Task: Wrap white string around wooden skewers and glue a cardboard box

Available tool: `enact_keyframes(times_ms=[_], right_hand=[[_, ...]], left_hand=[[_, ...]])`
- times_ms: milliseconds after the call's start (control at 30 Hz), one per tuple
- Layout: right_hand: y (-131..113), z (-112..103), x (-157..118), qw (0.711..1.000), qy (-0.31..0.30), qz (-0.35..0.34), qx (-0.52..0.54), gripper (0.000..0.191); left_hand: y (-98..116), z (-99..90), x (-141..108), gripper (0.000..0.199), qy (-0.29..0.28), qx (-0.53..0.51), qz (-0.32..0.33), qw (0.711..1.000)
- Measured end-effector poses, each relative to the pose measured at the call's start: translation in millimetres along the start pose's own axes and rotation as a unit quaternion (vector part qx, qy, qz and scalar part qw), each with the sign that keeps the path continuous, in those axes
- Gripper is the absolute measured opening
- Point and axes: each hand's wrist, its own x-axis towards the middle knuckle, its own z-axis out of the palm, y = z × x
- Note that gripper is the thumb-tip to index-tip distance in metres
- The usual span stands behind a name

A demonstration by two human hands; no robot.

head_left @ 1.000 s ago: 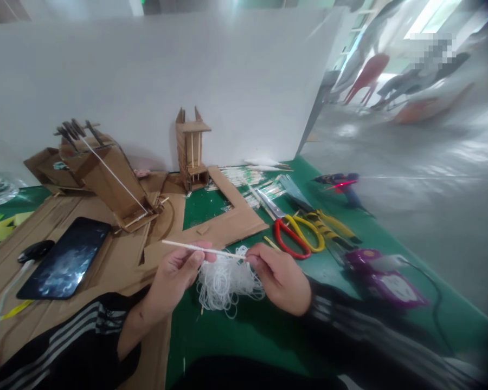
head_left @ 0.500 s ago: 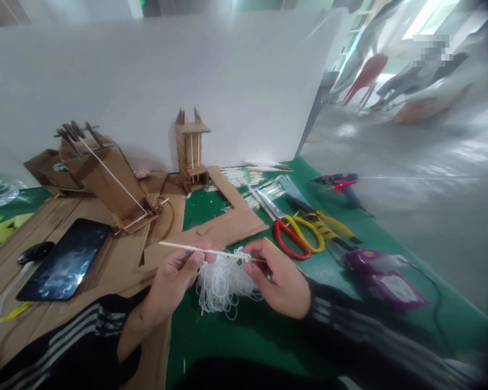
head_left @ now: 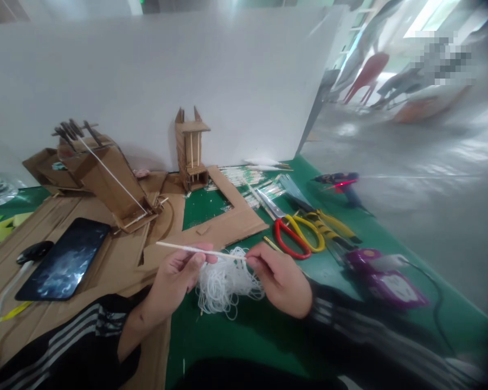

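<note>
A thin pale wooden stick (head_left: 168,245) is held almost level across both hands, its left end sticking out free. My left hand (head_left: 177,276) pinches it near its middle between thumb and fingers. A whiter stretch shows on the stick by that thumb; whether it is wound string I cannot tell. At the stick's right end, the fingertips of my right hand (head_left: 284,279) are closed on it. Under and between the hands lies a loose tangle of white cord (head_left: 223,287), partly hidden by the right fingers.
Red-and-yellow-handled scissors (head_left: 293,238), pliers (head_left: 331,225), a glue gun (head_left: 339,181) and a purple packet (head_left: 386,279) lie right. Behind are cardboard strips (head_left: 228,225), wooden sticks (head_left: 244,179) and a cardboard tower (head_left: 191,146). Leftward: a cardboard model (head_left: 106,179), phone (head_left: 67,260) and black mouse-like object (head_left: 36,252).
My right fingers have drawn together at the stick's right end, which no longer reaches across the palm. The stick has shifted slightly left, while my left hand keeps its pinch.
</note>
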Motion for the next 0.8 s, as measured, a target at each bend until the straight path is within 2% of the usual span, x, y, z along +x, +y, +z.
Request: enact_keyframes(times_ms=[67,300,433,600,733,800], right_hand=[[0.4,-0.1,0.9,1.0,-0.01,-0.008,-0.004,0.02],[-3.6,-0.4,-0.5,0.999,-0.007,0.026,0.028,0.011],[-3.1,-0.4,0.1,1.0,-0.024,0.016,0.014,0.022],[-5.0,-0.4,-0.6,0.998,-0.018,0.042,0.041,0.013],[-5.1,-1.1,0.1,0.999,-0.023,0.026,0.025,0.024],[-5.3,-1.3,0.5,0.999,-0.028,0.027,0.028,0.023]], left_hand=[[0.3,0.1,-0.4,0.03,-0.008,0.002,0.001,1.0],[-1.7,-0.7,0.7,0.03,-0.012,0.009,0.002,1.0],[-2.1,-1.1,0.0,0.03,-0.023,0.01,0.003,1.0],[-2.4,-0.4,-0.7,0.031,-0.016,0.008,0.0,1.0],[-3.1,-0.6,-0.3,0.032,-0.025,0.018,0.004,1.0],[-3.0,-0.9,-0.2,0.032,-0.025,0.019,0.009,0.999]])
